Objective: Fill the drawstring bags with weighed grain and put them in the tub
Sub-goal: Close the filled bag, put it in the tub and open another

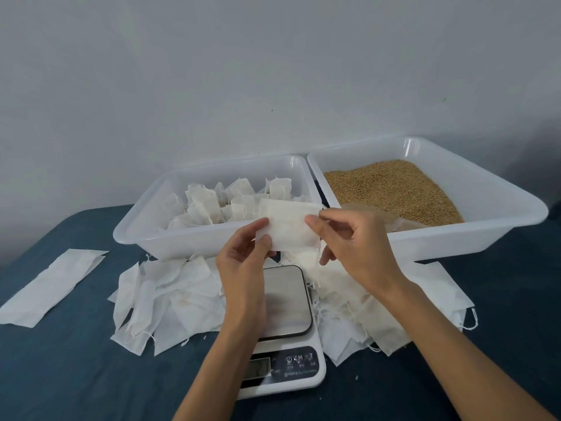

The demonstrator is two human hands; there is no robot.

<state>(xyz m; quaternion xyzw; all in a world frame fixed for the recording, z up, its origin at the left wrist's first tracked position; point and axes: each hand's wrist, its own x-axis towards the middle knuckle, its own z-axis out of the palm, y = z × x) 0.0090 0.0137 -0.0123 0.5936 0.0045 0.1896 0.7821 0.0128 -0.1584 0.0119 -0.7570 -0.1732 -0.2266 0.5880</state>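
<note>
hands: two, both up over the scale and working the same empty bag
left hand: thumb and fingers pinching the bag's left edge
right hand: thumb and forefinger pinching the bag's right end, other fingers loosely curled below it
held bag: one flat white drawstring bag, thin slightly see-through fabric, nothing in it, held in the air just near of the two tubs, with thin strings dangling from its right end
tubs: two white plastic ones side by side at the far edge
left tub: filled bags inside, puffy with gathered tops, roughly a dozen, can't count them exactly
right tub: loose golden-brown grain, heaped toward the far side
scale: one white digital kitchen scale with a bare steel plate, sitting near, between the piles; display too blurry to read
empty bags: two messy heaps, left pile and right pile, too overlapped to count
white strip: one long flat piece lying alone, far left
surface: dark blue cloth
</note>
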